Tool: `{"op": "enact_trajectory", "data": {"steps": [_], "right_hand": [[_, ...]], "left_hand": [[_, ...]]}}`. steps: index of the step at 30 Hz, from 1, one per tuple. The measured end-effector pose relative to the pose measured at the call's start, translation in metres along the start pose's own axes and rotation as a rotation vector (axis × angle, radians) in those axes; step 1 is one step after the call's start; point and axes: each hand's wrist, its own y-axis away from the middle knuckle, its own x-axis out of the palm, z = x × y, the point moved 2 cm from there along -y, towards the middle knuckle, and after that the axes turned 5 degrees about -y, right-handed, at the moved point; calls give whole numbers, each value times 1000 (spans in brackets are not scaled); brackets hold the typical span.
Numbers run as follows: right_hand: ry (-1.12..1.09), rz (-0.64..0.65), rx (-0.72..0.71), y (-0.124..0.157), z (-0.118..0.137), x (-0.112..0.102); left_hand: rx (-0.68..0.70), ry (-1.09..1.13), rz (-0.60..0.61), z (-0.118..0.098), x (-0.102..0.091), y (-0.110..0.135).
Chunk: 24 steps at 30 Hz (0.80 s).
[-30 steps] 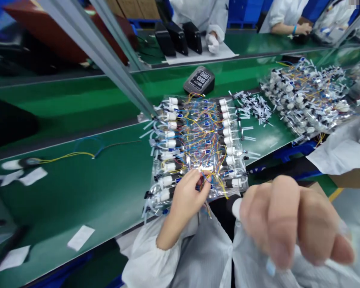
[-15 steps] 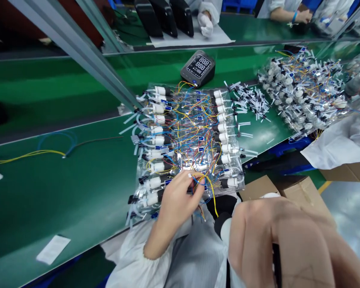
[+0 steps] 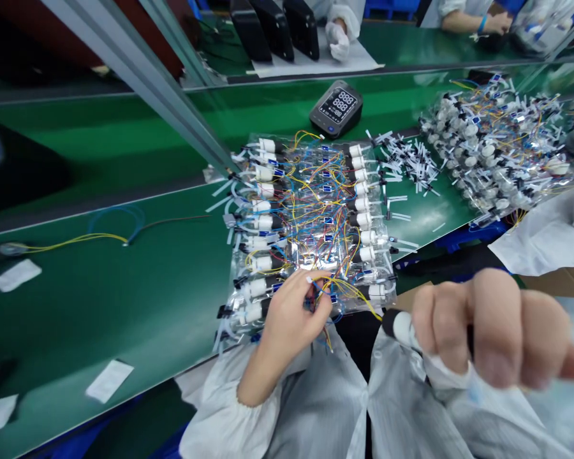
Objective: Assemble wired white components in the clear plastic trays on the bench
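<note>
Pinching thin coloured wires (image 3: 337, 290) between thumb and fingertips, the left hand (image 3: 291, 312) reaches over the near edge of a clear plastic sheet of white-capped tube fittings (image 3: 310, 210) on the green surface (image 3: 124, 299). Wires criss-cross the whole sheet, and a second wired batch (image 3: 492, 150) lies heaped to the right. The right hand (image 3: 488, 331), raised and blurred near the camera, curls loosely; whether it holds anything cannot be told.

Left of the plastic sheet of wired valves (image 3: 310, 223), the green bench mat (image 3: 124, 299) offered a hand wide passage. Beyond the sheet, a black digital display unit (image 3: 335, 108) and an aluminium frame rail (image 3: 143, 83) blocked the way.
</note>
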Motion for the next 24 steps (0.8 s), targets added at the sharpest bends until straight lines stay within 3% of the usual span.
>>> {"op": "enact_trajectory", "data": {"steps": [3, 7, 12, 20, 24], "right_hand": [[-121, -16, -110, -16, -15, -9], [-26, -172, -49, -18, -28, -36], [64, -218, -50, -8, -37, -57], [157, -141, -45, 0, -41, -55], [62, -200, -88, -4, -34, -45]], "left_hand": [[18, 8, 19, -2, -1, -1], [-51, 30, -41, -1, -4, -2], [-62, 8, -33, -3, -8, -3], [-16, -89, -72, -1, -23, -2], [118, -126, -216, -35, -36, 9]]}}
